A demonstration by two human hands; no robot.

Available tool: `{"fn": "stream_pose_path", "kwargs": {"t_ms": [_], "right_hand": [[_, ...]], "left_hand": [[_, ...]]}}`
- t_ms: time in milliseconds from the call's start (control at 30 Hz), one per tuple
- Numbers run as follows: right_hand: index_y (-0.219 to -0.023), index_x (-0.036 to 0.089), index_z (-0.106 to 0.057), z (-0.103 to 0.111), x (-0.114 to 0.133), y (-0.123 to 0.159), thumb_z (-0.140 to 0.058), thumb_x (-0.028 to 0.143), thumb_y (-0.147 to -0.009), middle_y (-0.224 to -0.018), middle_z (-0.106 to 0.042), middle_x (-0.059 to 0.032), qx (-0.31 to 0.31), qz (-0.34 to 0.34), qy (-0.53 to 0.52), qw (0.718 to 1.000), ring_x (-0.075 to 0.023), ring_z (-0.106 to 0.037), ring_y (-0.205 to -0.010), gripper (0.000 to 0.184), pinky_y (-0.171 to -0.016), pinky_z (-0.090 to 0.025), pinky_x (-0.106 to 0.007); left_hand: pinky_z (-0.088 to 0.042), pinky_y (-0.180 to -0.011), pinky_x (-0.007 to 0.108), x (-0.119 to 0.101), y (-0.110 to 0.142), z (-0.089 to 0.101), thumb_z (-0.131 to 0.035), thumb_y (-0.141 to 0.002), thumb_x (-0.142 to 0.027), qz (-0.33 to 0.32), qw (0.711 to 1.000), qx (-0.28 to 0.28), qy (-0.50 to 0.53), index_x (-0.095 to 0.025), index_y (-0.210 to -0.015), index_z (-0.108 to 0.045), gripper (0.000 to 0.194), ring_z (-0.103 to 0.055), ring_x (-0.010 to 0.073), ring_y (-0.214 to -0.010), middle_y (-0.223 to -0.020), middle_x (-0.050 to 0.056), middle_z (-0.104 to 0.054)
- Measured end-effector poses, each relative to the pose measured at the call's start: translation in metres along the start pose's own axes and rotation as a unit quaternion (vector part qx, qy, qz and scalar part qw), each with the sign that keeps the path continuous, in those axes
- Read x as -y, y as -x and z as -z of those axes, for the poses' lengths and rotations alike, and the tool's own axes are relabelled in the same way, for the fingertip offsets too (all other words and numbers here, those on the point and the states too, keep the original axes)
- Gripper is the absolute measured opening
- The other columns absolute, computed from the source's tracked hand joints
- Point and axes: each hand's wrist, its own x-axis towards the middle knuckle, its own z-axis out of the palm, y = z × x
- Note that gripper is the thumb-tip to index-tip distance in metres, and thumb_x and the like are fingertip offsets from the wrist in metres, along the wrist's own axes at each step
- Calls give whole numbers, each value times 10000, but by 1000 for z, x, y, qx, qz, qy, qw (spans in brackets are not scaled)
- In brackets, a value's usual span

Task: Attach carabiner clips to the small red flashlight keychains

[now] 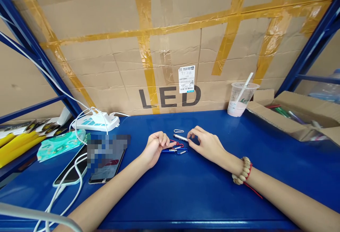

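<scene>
My right hand (pixel 208 143) has its thumb and index finger closed on the near end of a small silver metal tube (pixel 180 138). Just behind the tube lies a silver carabiner clip (pixel 179 131). My left hand (pixel 155 149) is curled, its fingertips beside a red carabiner (pixel 181 145); whatever its fingers hold is hidden. A slim blue tube (pixel 169 150) lies by the left fingers, with a blue carabiner (pixel 182 151) at its right end. All of these are at the middle of the blue tabletop (pixel 191 196).
Left are a tablet (pixel 117 161), a phone (pixel 71 170), white cables, a green packet (pixel 62 143) and a power strip (pixel 111 121). A plastic cup with a straw (pixel 240 99) and an open carton (pixel 276 119) stand at the right. A large cardboard sheet (pixel 119 73) rises behind.
</scene>
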Motion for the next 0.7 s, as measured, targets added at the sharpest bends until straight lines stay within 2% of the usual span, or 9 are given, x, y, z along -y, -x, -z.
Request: {"fn": "stream_pose_path", "kwargs": {"t_ms": [200,400,700], "right_hand": [[-824,233,-587,0,1,-1,-490,277,-786,-868,-562,23,11,-12,0,1000,-80,-497,-573,113,-489,-299,-202],[-811,232,-584,1,0,-1,-489,260,-781,-761,-538,26,-1,-5,-2,1000,-90,-501,-595,104,-476,-277,-201],[-796,233,-571,-2,-4,-1,-502,223,-762,-738,-543,39,6,-4,-14,1000,-83,-491,-583,77,-475,-276,-193]], "left_hand": [[-495,-812,414,0,0,1,-534,-611,-24,0,1000,7,2,-141,-461,-334,276,-442,77,-522,-458,-57,-384],[-469,-852,427,0,-1,2,-507,-622,-4,11,1000,25,5,-147,-465,-316,286,-332,34,-411,-434,-77,-363],[-472,-854,419,0,-1,3,-501,-640,-13,11,999,36,15,-146,-464,-342,271,-342,39,-412,-438,-72,-372]]}}
